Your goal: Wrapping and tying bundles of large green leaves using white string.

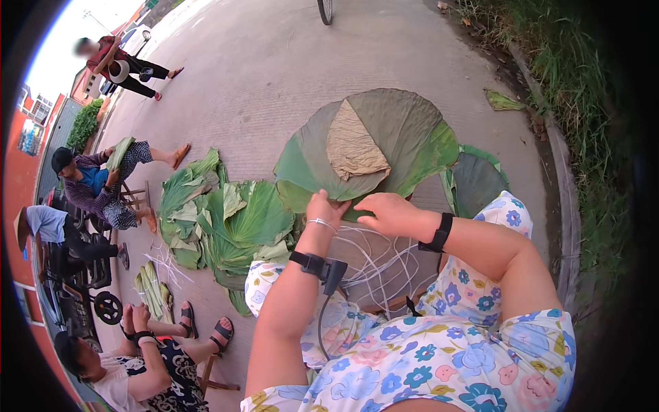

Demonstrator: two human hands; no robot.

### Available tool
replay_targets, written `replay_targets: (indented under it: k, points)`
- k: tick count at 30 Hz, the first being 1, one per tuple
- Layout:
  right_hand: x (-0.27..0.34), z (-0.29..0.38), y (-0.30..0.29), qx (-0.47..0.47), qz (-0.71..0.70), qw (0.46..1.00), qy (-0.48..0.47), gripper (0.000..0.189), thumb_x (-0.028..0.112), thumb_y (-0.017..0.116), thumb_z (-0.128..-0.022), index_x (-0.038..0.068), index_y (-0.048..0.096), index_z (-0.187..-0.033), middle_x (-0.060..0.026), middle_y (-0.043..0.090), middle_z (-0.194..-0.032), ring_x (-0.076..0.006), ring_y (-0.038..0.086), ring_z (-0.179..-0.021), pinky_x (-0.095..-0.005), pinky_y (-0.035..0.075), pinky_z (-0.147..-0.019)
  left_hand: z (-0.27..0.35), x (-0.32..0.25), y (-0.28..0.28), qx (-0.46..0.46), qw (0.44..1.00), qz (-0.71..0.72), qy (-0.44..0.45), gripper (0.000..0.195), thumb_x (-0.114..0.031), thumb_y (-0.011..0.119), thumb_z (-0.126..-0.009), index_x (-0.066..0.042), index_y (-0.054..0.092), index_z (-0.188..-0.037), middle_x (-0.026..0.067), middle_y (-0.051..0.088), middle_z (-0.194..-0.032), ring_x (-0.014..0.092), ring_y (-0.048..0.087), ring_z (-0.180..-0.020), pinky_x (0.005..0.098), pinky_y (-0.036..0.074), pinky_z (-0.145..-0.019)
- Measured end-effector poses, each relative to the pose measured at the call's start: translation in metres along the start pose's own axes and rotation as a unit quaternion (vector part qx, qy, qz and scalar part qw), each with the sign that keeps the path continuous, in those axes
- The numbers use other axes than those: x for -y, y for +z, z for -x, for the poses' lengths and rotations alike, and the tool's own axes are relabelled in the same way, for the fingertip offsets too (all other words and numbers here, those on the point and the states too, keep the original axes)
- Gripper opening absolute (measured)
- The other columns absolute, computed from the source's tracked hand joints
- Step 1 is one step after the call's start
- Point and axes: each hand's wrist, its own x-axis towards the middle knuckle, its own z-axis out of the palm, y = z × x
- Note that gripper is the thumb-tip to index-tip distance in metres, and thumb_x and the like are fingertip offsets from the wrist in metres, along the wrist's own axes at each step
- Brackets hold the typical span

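A broad stack of lotus leaves (406,118) spreads out before my knees, grey-green with brighter green edges. On top lies a dry brown folded leaf piece (355,141). My left hand (325,211) pinches the stack's near edge between thumb and fingers. Close to that same edge, my right hand (391,212) has its fingers bent; whether they grip the leaf cannot be made out. Below both hands, loose white strings (370,257) loop between my knees. Each wrist wears a black strap, the left one with a cabled device (329,273).
More green lotus leaves (252,211) are heaped at my left, and another folded leaf (476,177) lies by my right knee. Tied leaf bundles (154,288) rest farther left. Two people sit nearby; others stand beyond. A kerb (558,170) with grass runs along the right.
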Motion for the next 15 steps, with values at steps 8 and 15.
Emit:
replay_targets:
  k: [8,15]
  points:
    - [-0.021,-0.028,-0.021,-0.342,0.168,0.922,-0.068,0.026,0.009,0.067,-0.073,0.005,0.057,-0.097,-0.0088,0.057,-0.085,-0.0291,0.057,-0.085,-0.0377,0.048,-0.074,0.014,0.006,0.004,0.014,0.998,-0.054,-0.006,0.005,-0.008,0.049,-0.092,-0.005,0.049,-0.096,0.0116,0.059,-0.097,0.027,0.059,-0.089,0.0443,0.050,-0.083]
    - [-0.057,-0.046,-0.035,-0.263,0.024,0.960,0.087,0.017,0.008,0.060,-0.078,0.002,0.056,-0.094,-0.0113,0.057,-0.086,-0.0279,0.058,-0.081,-0.0380,0.050,-0.072,0.018,0.006,-0.011,-0.046,0.995,-0.085,-0.021,0.016,-0.001,0.059,-0.085,-0.008,0.045,-0.083,0.0077,0.055,-0.086,0.022,0.057,-0.075,0.0364,0.051,-0.069]
